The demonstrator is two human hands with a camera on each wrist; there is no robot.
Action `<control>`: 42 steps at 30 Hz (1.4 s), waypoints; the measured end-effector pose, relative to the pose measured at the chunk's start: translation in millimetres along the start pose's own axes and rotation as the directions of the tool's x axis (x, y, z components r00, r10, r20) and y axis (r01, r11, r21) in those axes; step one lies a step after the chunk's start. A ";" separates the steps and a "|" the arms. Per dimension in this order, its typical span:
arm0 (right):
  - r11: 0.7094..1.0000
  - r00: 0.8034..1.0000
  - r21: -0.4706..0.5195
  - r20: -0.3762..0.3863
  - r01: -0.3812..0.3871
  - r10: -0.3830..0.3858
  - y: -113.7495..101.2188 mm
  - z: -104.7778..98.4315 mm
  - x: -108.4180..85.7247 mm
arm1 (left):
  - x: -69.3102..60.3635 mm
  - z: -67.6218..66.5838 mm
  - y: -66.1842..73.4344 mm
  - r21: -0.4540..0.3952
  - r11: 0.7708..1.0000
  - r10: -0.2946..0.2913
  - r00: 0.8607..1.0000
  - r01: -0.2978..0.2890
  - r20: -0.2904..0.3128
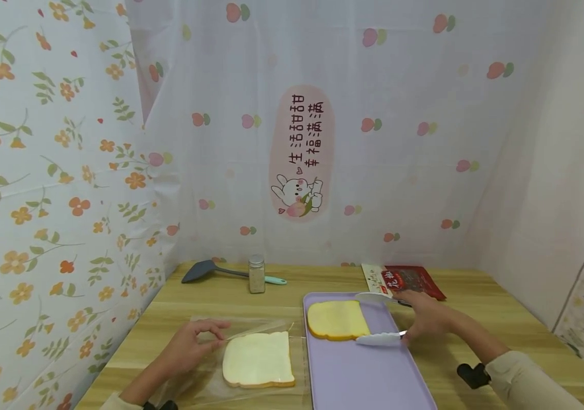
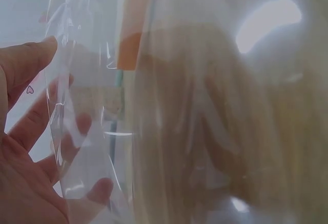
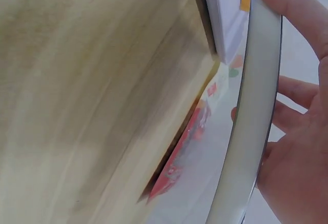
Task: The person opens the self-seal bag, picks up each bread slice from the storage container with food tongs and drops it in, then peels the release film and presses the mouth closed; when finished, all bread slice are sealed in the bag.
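Observation:
My left hand (image 1: 189,347) is at the left end of a clear plastic bag (image 1: 205,387). In the left wrist view its fingers show through the film (image 2: 82,147), thumb and fingers apart. A bread slice (image 1: 258,360) lies at the bag; whether fully inside I cannot tell. My right hand (image 1: 427,319) holds food tongs (image 1: 380,339), their two arms spread. Close up, one tong arm (image 3: 251,106) runs beside the palm. The tong tips are at the right side of another bread slice (image 1: 337,320), on a lilac tray (image 1: 369,378).
At the back of the wooden table (image 1: 143,347) lies a grey spatula (image 1: 201,272) with a mint handle end. A seasoning jar (image 1: 256,274) stands in front of it. Behind my right hand is a red-and-white packet (image 1: 410,280). Patterned curtains (image 1: 404,171) close off the back and sides.

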State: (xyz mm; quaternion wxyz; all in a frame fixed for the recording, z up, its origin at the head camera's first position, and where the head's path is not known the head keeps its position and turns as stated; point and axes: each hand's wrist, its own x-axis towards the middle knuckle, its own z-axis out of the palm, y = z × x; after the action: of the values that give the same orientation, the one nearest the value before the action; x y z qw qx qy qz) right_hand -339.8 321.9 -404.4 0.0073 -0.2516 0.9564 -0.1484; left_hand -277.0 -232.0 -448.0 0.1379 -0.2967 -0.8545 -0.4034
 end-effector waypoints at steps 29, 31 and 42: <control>0.991 0.989 0.115 0.140 -0.070 0.054 -2.1 1.4 34.2 | 3.1 -2.3 2.3 -0.014 0.995 -0.099 0.993 0.100 0.058; 0.990 0.992 0.123 0.116 -0.065 0.051 -1.6 -0.5 34.0 | 4.4 -1.8 -0.3 -0.007 0.996 -0.086 0.995 0.087 0.044; 0.988 0.998 0.153 0.049 0.019 -0.027 7.3 8.7 23.8 | -1.2 2.3 -5.2 -0.015 0.998 -0.061 0.997 0.062 0.054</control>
State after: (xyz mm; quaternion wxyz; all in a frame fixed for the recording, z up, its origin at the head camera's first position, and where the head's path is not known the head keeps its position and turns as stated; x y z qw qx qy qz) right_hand -363.3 314.0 -413.3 0.0494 -0.2651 0.9387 -0.2146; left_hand -279.3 -233.3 -453.1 0.1000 -0.2821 -0.8632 -0.4066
